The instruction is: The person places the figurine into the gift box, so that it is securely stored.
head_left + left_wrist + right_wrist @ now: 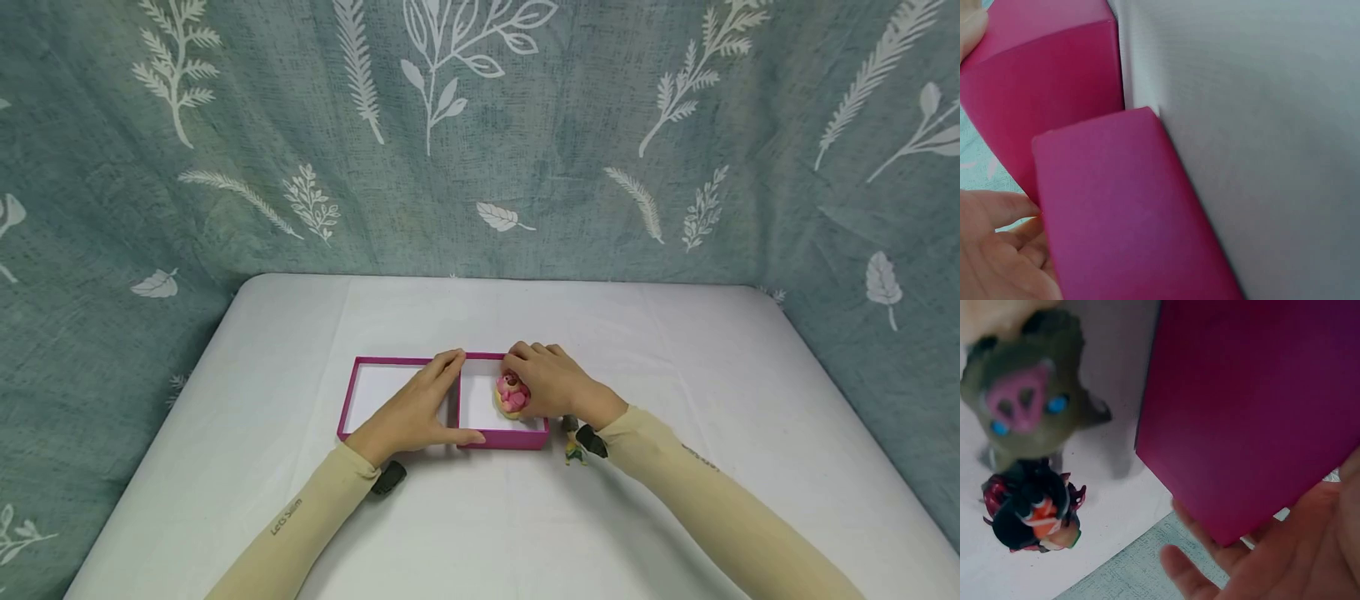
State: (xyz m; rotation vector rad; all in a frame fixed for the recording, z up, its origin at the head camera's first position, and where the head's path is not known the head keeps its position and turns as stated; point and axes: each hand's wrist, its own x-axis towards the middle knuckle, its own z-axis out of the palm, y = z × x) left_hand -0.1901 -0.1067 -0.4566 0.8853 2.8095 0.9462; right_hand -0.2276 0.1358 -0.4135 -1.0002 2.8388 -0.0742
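Note:
A box (502,440) with magenta walls and a white inside lies at the table's middle. My left hand (423,406) spans its left end, thumb on the front wall and fingertips at the back edge. In the left wrist view, fingers (1004,250) show beside the magenta walls. Inside the box is a pink figurine (512,393) on a cream base. My right hand (551,381) reaches over the right wall and pinches the figurine; its thumb is mostly hidden. In the right wrist view, other fingers (1191,575) hang past the box's corner.
A second magenta-rimmed tray (390,362) lies against the box's left side. Right of the box, under my right wrist, stand a boar-headed figurine (1029,400) and a dark figurine with red parts (1035,515). A patterned green curtain (570,192) hangs behind the white table (600,317).

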